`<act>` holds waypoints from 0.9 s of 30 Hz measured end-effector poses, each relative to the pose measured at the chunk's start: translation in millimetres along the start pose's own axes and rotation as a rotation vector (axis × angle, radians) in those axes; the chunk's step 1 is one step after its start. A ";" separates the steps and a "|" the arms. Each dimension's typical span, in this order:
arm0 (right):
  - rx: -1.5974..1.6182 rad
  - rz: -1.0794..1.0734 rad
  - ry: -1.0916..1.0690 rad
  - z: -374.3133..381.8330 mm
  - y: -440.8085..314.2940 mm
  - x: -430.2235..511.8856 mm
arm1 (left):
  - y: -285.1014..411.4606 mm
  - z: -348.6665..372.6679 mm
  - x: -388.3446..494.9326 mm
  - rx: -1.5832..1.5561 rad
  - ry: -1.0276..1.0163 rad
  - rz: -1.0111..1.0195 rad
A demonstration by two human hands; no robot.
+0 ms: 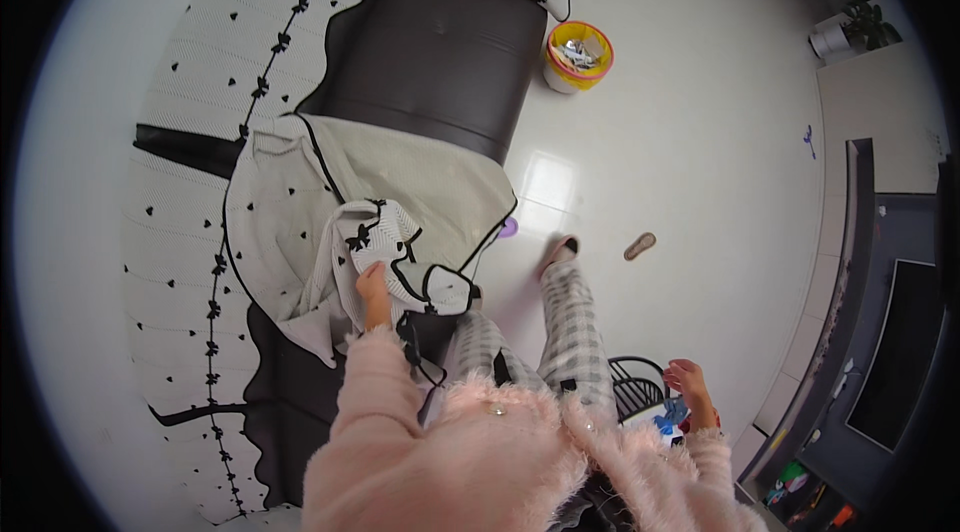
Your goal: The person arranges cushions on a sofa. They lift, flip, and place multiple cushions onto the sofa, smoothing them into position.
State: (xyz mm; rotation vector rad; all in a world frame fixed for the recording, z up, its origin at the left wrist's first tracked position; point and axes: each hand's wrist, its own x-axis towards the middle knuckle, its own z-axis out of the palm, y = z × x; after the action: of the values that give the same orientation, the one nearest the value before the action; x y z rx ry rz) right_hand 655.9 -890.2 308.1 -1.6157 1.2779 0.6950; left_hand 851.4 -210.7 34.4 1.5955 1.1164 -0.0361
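My left hand grips a bunched part of a white sofa cover with black bows, hearts and black piping. Part of this cover is turned over, so its plain beige underside faces up across the sofa seat. Beyond it lies a bare dark brown leather seat cushion. Off to the right, my right hand hangs away from the sofa with its fingers apart, holding nothing. It is nearest to a black spindle-back chair.
A waste bin with a yellow liner stands by the sofa's far corner. On the tiled floor lie a tan shoe sole or slipper and a purple object. A television and a potted plant are at the right.
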 end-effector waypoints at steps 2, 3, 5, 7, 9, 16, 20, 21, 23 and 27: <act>0.013 0.019 0.005 -28.7 -24.2 33.5 | 36.0 6.8 2.4 -0.196 0.105 -0.068; 0.019 0.070 0.029 -44.6 -38.3 54.0 | 58.6 9.5 4.1 -0.237 0.183 -0.064; 0.083 0.055 -0.016 -77.1 -76.1 105.7 | 106.5 20.3 8.2 -0.391 0.284 -0.117; 0.085 0.093 -0.029 -113.1 -119.7 153.2 | 146.5 32.3 5.5 -0.438 0.347 -0.089; 0.075 0.055 0.012 -147.9 -182.8 201.2 | 176.3 72.8 -1.2 -0.455 0.334 -0.090; -0.158 -0.452 -0.054 -204.8 -470.3 287.8 | 284.2 246.2 -57.7 -0.233 -0.021 -0.080; -0.265 -0.613 -0.189 -193.1 -610.5 323.9 | 341.1 339.6 -69.5 -0.107 -0.186 -0.095; -0.290 -0.667 -0.224 -192.4 -639.3 334.5 | 352.2 363.6 -66.8 -0.109 -0.192 -0.114; -0.325 -0.656 -0.316 -195.2 -688.5 357.1 | 375.7 413.4 -53.8 -0.082 -0.212 -0.145; -0.523 -0.577 -0.229 -231.0 -767.6 400.4 | 437.5 534.2 -14.4 -0.037 -0.342 -0.079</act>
State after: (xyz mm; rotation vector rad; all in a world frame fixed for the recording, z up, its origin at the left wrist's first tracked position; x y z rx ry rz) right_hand 1477.2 -1248.6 303.0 -2.1213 0.4298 0.8487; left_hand 1405.6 -598.8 172.9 1.4460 0.9049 -0.3270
